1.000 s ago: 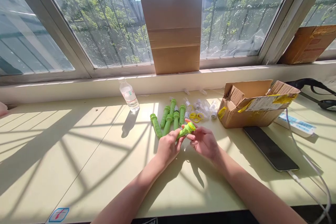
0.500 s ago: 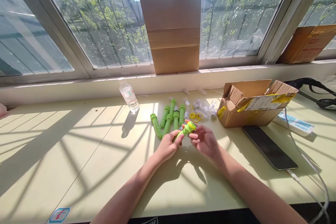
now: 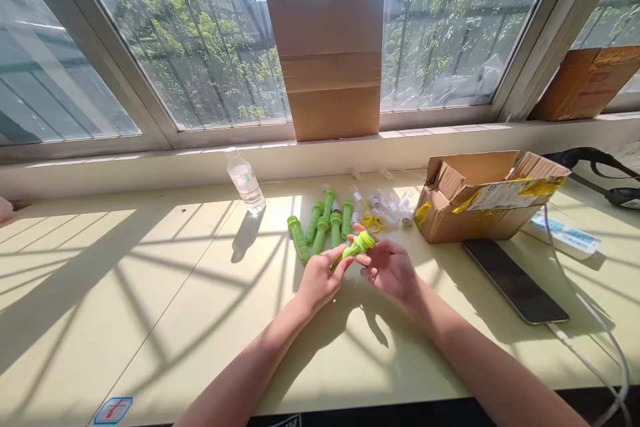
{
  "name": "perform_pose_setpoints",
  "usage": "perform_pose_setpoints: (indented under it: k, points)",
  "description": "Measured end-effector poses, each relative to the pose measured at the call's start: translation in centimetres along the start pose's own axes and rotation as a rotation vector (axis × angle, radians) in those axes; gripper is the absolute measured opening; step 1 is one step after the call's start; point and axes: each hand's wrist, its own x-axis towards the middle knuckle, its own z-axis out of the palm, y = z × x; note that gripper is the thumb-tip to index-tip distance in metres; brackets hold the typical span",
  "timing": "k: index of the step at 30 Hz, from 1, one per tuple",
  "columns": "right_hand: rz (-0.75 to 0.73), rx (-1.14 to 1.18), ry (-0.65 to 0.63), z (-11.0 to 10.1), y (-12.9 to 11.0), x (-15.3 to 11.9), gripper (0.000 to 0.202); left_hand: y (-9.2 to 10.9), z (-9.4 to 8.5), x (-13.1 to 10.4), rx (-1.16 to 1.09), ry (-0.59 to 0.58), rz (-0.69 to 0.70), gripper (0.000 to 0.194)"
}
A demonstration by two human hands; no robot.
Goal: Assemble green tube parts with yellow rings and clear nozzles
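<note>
In the head view, here's the green handle [image 3: 356,249], up in front of the person, just above the table [image 3: 200,320] and on the near side of the loose parts. It's a bright, glossy lime green and it lies at a slant: the wide, ringed end points up and to the right, catching the sun with a yellowish gleam, and the narrower body runs down into the left hand [image 3: 319,281]. That hand is pinching the body between thumb and fingers, covering the lower end. Over at the ringed end, the right hand [image 3: 394,271] has its fingers curled close; whether they press on the rim, I cannot tell.

Right behind, a cluster of green tubes [image 3: 321,235] lies on the tabletop, ribbed and collared. Just to their right come yellow rings [image 3: 381,221] and a heap of clear plastic pieces [image 3: 391,203], too jumbled to count. Off left, a water bottle [image 3: 247,183] stands upright; on the right, there's an open cardboard box [image 3: 480,213], with a dark phone [image 3: 515,280] lying flat in front of it.
</note>
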Motion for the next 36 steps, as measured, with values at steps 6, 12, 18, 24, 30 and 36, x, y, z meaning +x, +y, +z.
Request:
perform_pose_setpoints:
  k: [6,12,18,24,30,36]
  points:
    - [-0.014,-0.048,-0.007,0.3,-0.1,-0.2,0.064,-1.8,0.7,-0.3,0.163,0.078,0.070,0.037]
    - [-0.026,-0.075,-0.004,0.5,-0.1,-0.3,0.061,-2.1,0.6,-0.5,0.334,0.088,0.106,0.035]
    - [-0.028,-0.082,-0.001,0.6,-0.2,-0.4,0.061,-1.8,0.6,-0.6,0.507,0.111,0.105,0.037]
    - [-0.036,-0.164,0.036,0.4,0.2,-0.3,0.053,-1.5,0.4,-0.9,0.415,0.102,0.109,0.033]
    - [-0.096,-0.245,0.105,0.6,0.4,-0.1,0.041,-0.5,0.1,-0.9,0.255,0.021,0.033,0.033]
    - [-0.125,-0.309,0.066,0.3,0.4,0.2,0.030,0.0,-0.3,-0.4,0.025,-0.043,-0.039,0.030]
